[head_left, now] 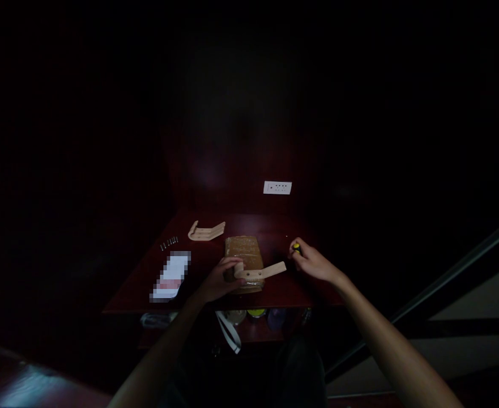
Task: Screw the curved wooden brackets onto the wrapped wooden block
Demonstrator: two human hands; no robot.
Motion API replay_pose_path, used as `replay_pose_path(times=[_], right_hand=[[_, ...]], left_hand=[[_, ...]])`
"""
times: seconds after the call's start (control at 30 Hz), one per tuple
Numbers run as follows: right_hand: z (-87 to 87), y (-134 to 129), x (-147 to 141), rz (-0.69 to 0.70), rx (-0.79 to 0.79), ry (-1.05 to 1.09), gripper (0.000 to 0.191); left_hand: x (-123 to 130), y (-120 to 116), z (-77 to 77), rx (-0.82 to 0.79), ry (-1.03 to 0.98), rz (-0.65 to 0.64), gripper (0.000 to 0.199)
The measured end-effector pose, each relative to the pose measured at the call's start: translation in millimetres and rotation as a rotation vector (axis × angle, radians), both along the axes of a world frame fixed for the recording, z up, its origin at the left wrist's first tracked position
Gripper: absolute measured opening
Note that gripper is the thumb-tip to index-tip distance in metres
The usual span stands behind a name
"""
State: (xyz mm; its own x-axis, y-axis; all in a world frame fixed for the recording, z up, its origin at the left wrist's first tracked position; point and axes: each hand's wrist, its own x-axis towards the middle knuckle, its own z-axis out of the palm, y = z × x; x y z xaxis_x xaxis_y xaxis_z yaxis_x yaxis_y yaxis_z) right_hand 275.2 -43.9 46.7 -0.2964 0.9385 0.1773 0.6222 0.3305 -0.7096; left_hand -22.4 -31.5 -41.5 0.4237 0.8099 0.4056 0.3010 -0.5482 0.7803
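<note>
My left hand (220,279) is closed around the curved end of a bent wooden piece (261,273), which has two dark holes or screw heads along its flat part. The piece lies over the near part of a brown packet wrapped in clear film (244,249). To the right, my right hand (311,262) grips a yellow-and-black handle (297,247), apparently of a screwdriver; its shaft is not visible. This hand is apart from the wooden piece.
Further bent wooden pieces (207,233) lie at the back left of the dark red table (207,266). Several small metal screws or pins (169,243) and a blurred-out pale object (170,277) are on the left. A white socket panel (277,187) is on the wall. Beneath, a shelf holds jars (256,313) and a hanging white strap (229,333).
</note>
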Motion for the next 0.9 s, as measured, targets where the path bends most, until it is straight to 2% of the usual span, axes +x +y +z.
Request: replay_pose_path(times=[0.13,0.23,0.47,0.73,0.83,0.9], right_hand=[[-30.5,-7.6,-6.1,0.000,-0.145,0.116,0.020],[-39.3,-15.6,-15.4,-0.007,-0.248,0.215,0.033],[-37.7,-12.9,-23.7,-0.011,-0.115,0.198,0.038],[-36.4,-16.0,-24.1,-0.015,-0.137,0.142,0.036],[-30.7,-11.6,-16.8,-0.108,-0.056,0.088,0.039],[-20.6,-6.2,-11.5,-0.241,0.045,0.079,0.040]], left_hand=[[2.8,-2.8,-0.8,0.011,-0.003,0.049,0.032],[4.3,-4.2,-2.8,0.019,-0.002,0.057,0.026],[5.1,-1.9,-7.2,0.036,-0.053,0.058,0.029],[3.9,-1.1,-7.8,0.032,-0.043,0.038,0.029],[4.4,0.1,-9.3,0.033,-0.046,0.037,0.030],[4.9,0.9,-10.5,0.039,-0.049,0.041,0.031]])
